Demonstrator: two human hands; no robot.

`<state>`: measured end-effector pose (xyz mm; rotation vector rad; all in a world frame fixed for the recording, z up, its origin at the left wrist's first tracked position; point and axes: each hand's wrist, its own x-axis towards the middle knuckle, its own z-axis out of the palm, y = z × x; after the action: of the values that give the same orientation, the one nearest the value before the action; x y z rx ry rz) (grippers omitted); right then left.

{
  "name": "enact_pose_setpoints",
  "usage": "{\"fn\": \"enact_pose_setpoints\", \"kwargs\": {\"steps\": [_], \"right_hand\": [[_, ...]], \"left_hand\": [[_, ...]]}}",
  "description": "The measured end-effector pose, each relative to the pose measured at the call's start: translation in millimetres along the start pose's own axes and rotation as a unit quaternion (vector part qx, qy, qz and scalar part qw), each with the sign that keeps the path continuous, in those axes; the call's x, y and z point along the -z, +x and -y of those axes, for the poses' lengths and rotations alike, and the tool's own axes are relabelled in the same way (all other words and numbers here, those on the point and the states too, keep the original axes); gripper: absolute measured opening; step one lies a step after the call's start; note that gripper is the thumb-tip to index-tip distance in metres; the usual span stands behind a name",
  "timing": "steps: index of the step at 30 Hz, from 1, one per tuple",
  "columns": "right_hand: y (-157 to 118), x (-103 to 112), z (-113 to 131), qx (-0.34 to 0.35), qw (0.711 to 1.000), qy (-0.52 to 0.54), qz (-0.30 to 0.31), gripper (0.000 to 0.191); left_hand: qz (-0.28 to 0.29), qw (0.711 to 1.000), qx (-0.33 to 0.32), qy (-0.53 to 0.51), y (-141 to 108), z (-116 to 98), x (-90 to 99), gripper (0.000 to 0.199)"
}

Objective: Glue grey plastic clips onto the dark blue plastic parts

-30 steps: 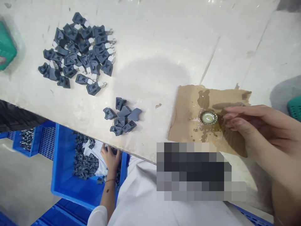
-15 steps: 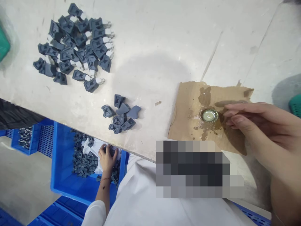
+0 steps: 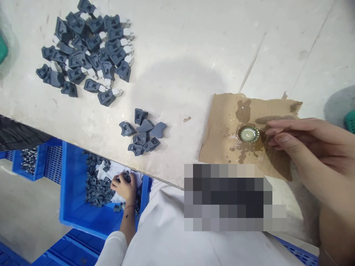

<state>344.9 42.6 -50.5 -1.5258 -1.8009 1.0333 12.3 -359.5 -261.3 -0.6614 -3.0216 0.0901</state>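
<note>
My left hand (image 3: 124, 187) is inside a blue bin (image 3: 83, 223). Its fingers are curled around dark grey plastic parts (image 3: 126, 176), how many I cannot tell. On the right, my right hand (image 3: 310, 146) hovers with thumb and fingertips pinched together; whether anything is between them is hidden. Just left of those fingertips, a bottle cap (image 3: 249, 134) with clear liquid in it sits on a piece of brown cardboard (image 3: 219, 129) spotted with wet stains. A small group of dark grey plastic parts (image 3: 144, 126) lies on the table between the bin and the cardboard.
A larger pile of dark grey parts (image 3: 94, 59), many with white-and-metal pieces attached, covers the table's upper left. Green objects (image 3: 350, 121) show at the sides. Another blue bin (image 3: 24, 168) with small parts stands lower left. A pixelated patch hides the area below the cardboard.
My left hand has turned and shifted slightly within the bin, and dark parts now show between its fingers. My right hand stays pinched beside the bottle cap. The view has moved slightly.
</note>
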Motion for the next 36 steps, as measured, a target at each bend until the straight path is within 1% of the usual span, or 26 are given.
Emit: {"fn": "enact_pose_setpoints", "kwargs": {"steps": [3, 6, 12, 14, 19, 21, 28, 32, 36], "right_hand": [[1, -1, 1, -0.02, 1.0, 0.013, 0.009, 0.021], [1, 0, 2, -0.013, 1.0, 0.012, 0.008, 0.02], [0, -1, 3, -0.005, 1.0, 0.02, 0.008, 0.019], [0, -1, 3, -0.006, 1.0, 0.019, 0.006, 0.018], [0, -2, 4, -0.013, 1.0, 0.02, 0.007, 0.019], [-1, -1, 4, -0.011, 1.0, 0.019, 0.006, 0.019], [0, -1, 4, -0.01, 1.0, 0.014, 0.006, 0.02], [0, -2, 4, -0.007, 1.0, 0.022, 0.005, 0.018], [0, -1, 2, -0.008, 1.0, 0.014, 0.007, 0.02]], "left_hand": [[0.002, 1.0, 0.0, 0.003, -3, 1, 2.1, 0.045], [0.019, 1.0, -0.017, -0.001, -6, 2, 4.9, 0.045], [0.075, 0.993, -0.085, -0.024, -5, 3, 6.1, 0.042], [0.079, 0.992, -0.098, -0.031, -4, 3, 7.1, 0.042], [0.06, 0.994, -0.084, -0.029, -4, 2, 9.6, 0.047], [0.067, 0.994, -0.079, -0.028, -4, 1, 9.0, 0.045], [0.121, 0.988, -0.077, -0.051, -4, -4, 9.2, 0.04], [0.127, 0.987, -0.063, -0.072, -6, -9, 11.9, 0.04], [0.122, 0.984, -0.054, -0.115, -5, -12, 14.3, 0.038]]}}
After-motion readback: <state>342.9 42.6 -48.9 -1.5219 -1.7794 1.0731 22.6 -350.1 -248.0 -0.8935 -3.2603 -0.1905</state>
